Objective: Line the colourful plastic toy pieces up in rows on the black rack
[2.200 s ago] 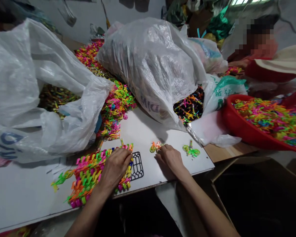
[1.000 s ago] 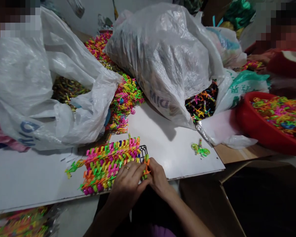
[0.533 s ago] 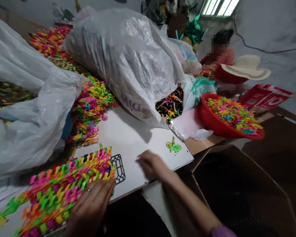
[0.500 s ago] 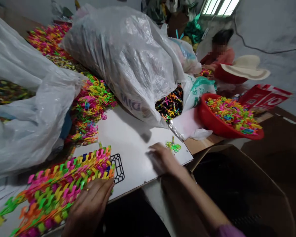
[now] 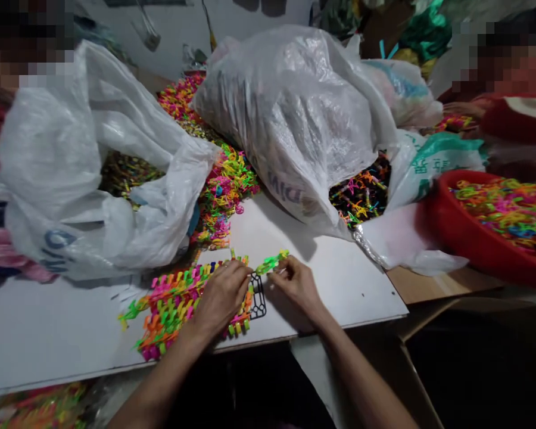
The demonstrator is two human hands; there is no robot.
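My right hand (image 5: 298,285) pinches a small bright green plastic toy piece (image 5: 272,262) with wheel-like round parts, just above the white table. My left hand (image 5: 223,292) lies over the right end of several rows of colourful plastic pieces (image 5: 174,304), its fingers curled and close together. Its fingertips meet the left end of the green piece; what they grip is hidden. Under the rows, a black plastic grid rack (image 5: 259,301) shows at their right end, between my two hands.
Behind my hands, loose colourful pieces (image 5: 223,179) are heaped between an open white sack (image 5: 71,202) and a big full white sack (image 5: 290,113). At the right, a red basin (image 5: 451,220) holds more pieces. An open cardboard box (image 5: 464,357) stands below the table edge (image 5: 330,328).
My right hand has picked up the green piece from the table's right side and carried it left to my left hand. The camera view has turned left.
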